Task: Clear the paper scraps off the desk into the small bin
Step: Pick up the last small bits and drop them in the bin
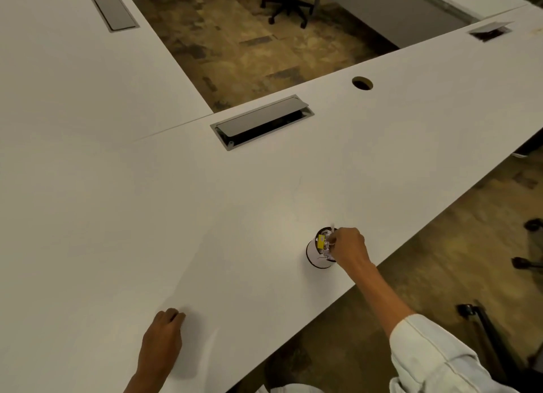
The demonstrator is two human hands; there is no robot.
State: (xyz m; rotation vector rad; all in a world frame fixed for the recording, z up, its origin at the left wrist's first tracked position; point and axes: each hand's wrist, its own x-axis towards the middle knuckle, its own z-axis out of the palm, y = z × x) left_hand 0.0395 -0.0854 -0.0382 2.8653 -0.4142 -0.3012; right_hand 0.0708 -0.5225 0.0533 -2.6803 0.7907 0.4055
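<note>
A small white round bin (pixel 315 257) with a dark rim stands on the white desk (pixel 205 216) near its right edge. White paper scraps and a yellow piece (pixel 321 241) fill its top. My right hand (pixel 349 247) hovers right over the bin's mouth, fingers pinched on a white paper scrap (pixel 333 227) that pokes up above them. My left hand (pixel 163 334) rests on the desk near the front edge, fingers curled under, with nothing visible in it. No loose scraps show on the desk surface.
A half-open cable hatch (pixel 261 122) lies behind the bin, with a round cable hole (pixel 362 83) to its right. Two more hatches (pixel 114 12) (pixel 490 30) lie farther off. An office chair (pixel 291 1) stands on the floor beyond; chair bases (pixel 529 245) sit to the right.
</note>
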